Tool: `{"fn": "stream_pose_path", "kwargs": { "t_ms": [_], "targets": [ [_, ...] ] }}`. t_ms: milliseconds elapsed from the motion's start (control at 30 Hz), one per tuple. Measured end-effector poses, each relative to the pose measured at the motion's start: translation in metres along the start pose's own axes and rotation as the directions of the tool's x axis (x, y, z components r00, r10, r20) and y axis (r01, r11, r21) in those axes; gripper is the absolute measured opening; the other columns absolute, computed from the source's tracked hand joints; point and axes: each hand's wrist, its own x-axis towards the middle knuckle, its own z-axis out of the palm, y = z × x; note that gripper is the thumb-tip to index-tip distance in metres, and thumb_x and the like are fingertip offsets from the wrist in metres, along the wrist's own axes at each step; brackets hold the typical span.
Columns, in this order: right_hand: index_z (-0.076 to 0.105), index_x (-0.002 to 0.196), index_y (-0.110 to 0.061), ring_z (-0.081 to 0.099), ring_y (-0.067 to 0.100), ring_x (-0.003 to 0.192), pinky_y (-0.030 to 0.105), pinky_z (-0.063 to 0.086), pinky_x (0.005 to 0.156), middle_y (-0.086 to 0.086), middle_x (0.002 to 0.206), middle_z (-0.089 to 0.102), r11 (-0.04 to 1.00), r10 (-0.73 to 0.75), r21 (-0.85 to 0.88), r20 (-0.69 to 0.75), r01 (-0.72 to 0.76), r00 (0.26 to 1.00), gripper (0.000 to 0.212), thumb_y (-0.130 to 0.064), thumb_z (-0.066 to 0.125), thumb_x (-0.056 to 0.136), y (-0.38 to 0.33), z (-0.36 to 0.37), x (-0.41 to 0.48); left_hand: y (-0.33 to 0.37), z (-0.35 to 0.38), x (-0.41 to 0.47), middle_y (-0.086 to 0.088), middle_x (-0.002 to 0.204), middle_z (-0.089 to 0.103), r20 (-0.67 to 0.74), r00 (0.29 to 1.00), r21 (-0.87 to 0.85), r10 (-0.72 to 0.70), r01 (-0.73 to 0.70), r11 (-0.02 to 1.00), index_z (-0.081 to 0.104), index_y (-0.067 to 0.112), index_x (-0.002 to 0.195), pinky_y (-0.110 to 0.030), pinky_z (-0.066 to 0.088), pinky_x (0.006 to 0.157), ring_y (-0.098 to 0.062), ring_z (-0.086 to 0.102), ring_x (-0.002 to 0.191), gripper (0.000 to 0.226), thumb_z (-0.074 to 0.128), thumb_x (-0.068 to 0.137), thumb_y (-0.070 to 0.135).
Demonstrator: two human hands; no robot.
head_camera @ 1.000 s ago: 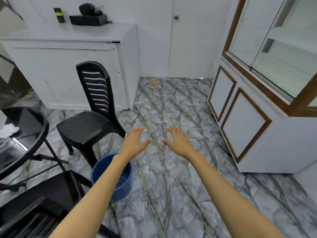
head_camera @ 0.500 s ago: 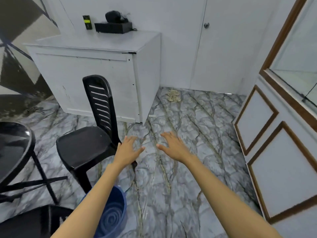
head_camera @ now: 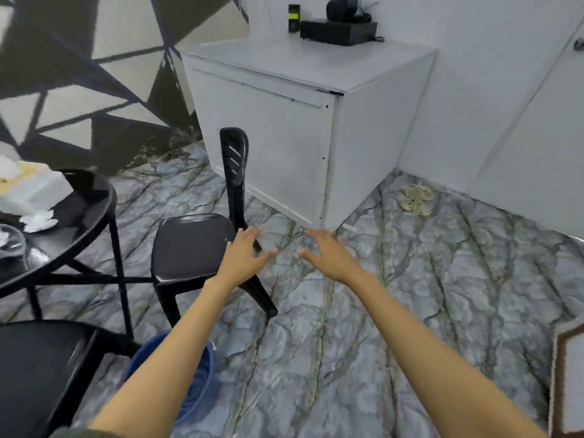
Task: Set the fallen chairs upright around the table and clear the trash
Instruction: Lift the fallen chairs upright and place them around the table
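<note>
— What are the hands doing?

— Both are stretched out ahead, palms down, fingers straight and spread. The left hand (head_camera: 245, 254) holds nothing. The right hand (head_camera: 325, 257) holds nothing either and hovers over bare floor (head_camera: 426, 295).

— Is the left one touching anything?

— It lies in front of the back corner of a black chair (head_camera: 192, 245), where the seat meets the backrest. Whether the fingers touch the plastic, I cannot tell.

— How does that chair stand?

— Upright on its legs. Its long axis runs straight up through the slatted backrest, which shows nearly edge-on. The seat points left, toward the round black surface (head_camera: 98, 197). The backrest is on the side of the white cabinet (head_camera: 284, 128).

— Close to the surface?

— Near it, with a strip of floor between them.

— Any other chair?

— A second chair (head_camera: 38, 368) sits at the lower left, beside the legs of the surface. Only its dark seat shows, so I cannot tell which way it faces.

— And the trash?

— On the surface there is a white foam box (head_camera: 34, 191) with a crumpled tissue (head_camera: 39, 220) just in front of it. A clear plastic tub (head_camera: 11, 241) sits at the far left, blurred. A pale crumpled scrap (head_camera: 415, 197) lies on the floor by the wall, right of the cabinet.

— Anything near the arms?

— A blue bucket (head_camera: 196, 384) stands on the floor, partly hidden by the left forearm, near the second chair. A black box (head_camera: 338, 31) rests on the cabinet top.
</note>
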Motion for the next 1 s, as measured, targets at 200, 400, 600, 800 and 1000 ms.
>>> {"fn": "stream_pose_path", "kwargs": {
  "t_ms": [200, 400, 600, 800, 1000],
  "targets": [
    [0.026, 0.145, -0.018, 0.008, 0.021, 0.148, 0.047, 0.005, 0.12, 0.005, 0.158, 0.02, 0.984, -0.175, -0.018, 0.077, 0.177, 0.981, 0.059, -0.047, 0.04, 0.096, 0.039, -0.045, 0.069, 0.03, 0.009, 0.043, -0.005, 0.158, 0.014, -0.128, 0.978, -0.013, -0.166, 0.165, 0.986, 0.025, 0.018, 0.145, -0.05, 0.002, 0.117, -0.022, 0.0, 0.148, 0.071, 0.05, 0.087, 0.05],
    [0.025, 0.147, -0.019, 0.005, 0.02, 0.148, 0.047, 0.006, 0.12, 0.004, 0.159, 0.017, 0.946, -0.317, -0.005, 0.171, 0.323, 0.933, 0.062, -0.05, 0.039, 0.095, 0.062, -0.058, 0.157, 0.036, 0.017, 0.108, -0.006, 0.158, 0.013, -0.227, 0.932, -0.046, -0.282, 0.279, 0.959, 0.025, 0.019, 0.145, -0.049, 0.001, 0.117, -0.022, -0.002, 0.148, 0.069, 0.049, 0.087, 0.05],
    [0.026, 0.146, -0.018, 0.005, 0.022, 0.148, 0.047, 0.006, 0.12, 0.005, 0.158, 0.019, 0.9, -0.429, 0.014, 0.213, 0.436, 0.878, 0.061, -0.048, 0.041, 0.095, 0.072, -0.073, 0.262, 0.028, 0.008, 0.177, -0.004, 0.158, 0.013, -0.325, 0.867, -0.082, -0.378, 0.373, 0.924, 0.025, 0.021, 0.145, -0.047, 0.001, 0.118, -0.021, -0.002, 0.148, 0.069, 0.049, 0.088, 0.05],
    [0.024, 0.147, -0.019, 0.002, 0.021, 0.148, 0.047, 0.002, 0.12, 0.003, 0.159, 0.015, 0.814, -0.538, -0.055, 0.304, 0.578, 0.786, 0.06, -0.047, 0.039, 0.095, 0.061, -0.091, 0.368, 0.022, -0.002, 0.231, -0.004, 0.158, 0.016, -0.419, 0.763, -0.159, -0.493, 0.473, 0.866, 0.026, 0.022, 0.145, -0.049, 0.007, 0.119, -0.021, 0.0, 0.148, 0.07, 0.05, 0.086, 0.053],
    [0.02, 0.149, -0.02, -0.005, 0.019, 0.148, 0.047, -0.004, 0.119, 0.002, 0.16, 0.008, 0.685, -0.653, -0.078, 0.376, 0.724, 0.658, 0.063, -0.051, 0.034, 0.095, 0.041, -0.094, 0.453, 0.017, -0.012, 0.275, 0.0, 0.158, 0.016, -0.468, 0.65, -0.248, -0.599, 0.554, 0.795, 0.024, 0.023, 0.145, -0.048, 0.006, 0.12, -0.018, 0.001, 0.148, 0.071, 0.047, 0.085, 0.055]
  ]
}}
